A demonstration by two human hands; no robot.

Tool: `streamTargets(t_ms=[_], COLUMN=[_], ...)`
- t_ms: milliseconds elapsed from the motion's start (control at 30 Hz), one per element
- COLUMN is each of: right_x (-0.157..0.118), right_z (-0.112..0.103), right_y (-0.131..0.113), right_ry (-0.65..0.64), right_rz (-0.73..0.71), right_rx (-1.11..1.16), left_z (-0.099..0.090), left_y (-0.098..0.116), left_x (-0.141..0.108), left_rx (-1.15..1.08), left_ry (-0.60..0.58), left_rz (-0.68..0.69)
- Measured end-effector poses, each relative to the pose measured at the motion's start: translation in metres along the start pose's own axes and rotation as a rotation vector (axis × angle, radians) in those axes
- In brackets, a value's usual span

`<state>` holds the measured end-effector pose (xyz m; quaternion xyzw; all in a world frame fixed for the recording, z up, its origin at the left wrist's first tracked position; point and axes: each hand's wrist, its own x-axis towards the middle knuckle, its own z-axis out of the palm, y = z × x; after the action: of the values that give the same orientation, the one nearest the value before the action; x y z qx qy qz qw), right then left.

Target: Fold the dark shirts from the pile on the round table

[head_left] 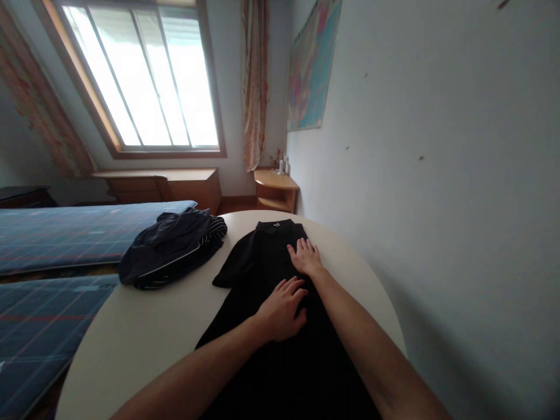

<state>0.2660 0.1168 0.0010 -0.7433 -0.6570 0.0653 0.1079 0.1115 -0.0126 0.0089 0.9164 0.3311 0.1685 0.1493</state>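
Note:
A black short-sleeved garment (266,256) lies spread on a round white table (126,338), its collar at the far side. One sleeve reaches out to the left; the right sleeve does not show spread out. My left hand (283,310) rests on the middle of the garment, fingers apart and slightly bent. Farther up, near the garment's right edge below the collar, my right hand (305,256) lies on the cloth with its fingers spread. Neither hand grips anything.
A pile of dark clothes (172,248) sits at the table's left edge. Beyond it are blue plaid mattresses (79,233). The white wall (437,204) runs close along the right. A small wooden corner shelf (275,179) and a desk (192,175) stand at the back.

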Motion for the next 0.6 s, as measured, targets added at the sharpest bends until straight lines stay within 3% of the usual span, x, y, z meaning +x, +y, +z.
streamTargets(t_ms=[167,267,467,600], right_x=[0.013,0.019,0.03,0.028], right_z=[-0.005,-0.008,-0.008,-0.01], right_y=[0.018,0.029,0.049,0.053], right_ry=[-0.01,-0.01,0.017,0.134], right_rz=[0.008,0.003,-0.013,-0.085], right_rx=[-0.03,-0.043,-0.037,0.023], left_z=[0.008,0.0,-0.043,-0.062], left_y=[0.003,-0.007,-0.059,-0.092], left_x=[0.022,0.024,-0.005,-0.029], left_rx=[-0.043,-0.058,0.163,0.254], left_ry=[0.018,0.12,0.392,0.394], left_rz=[0.002,-0.03,-0.329,-0.45])
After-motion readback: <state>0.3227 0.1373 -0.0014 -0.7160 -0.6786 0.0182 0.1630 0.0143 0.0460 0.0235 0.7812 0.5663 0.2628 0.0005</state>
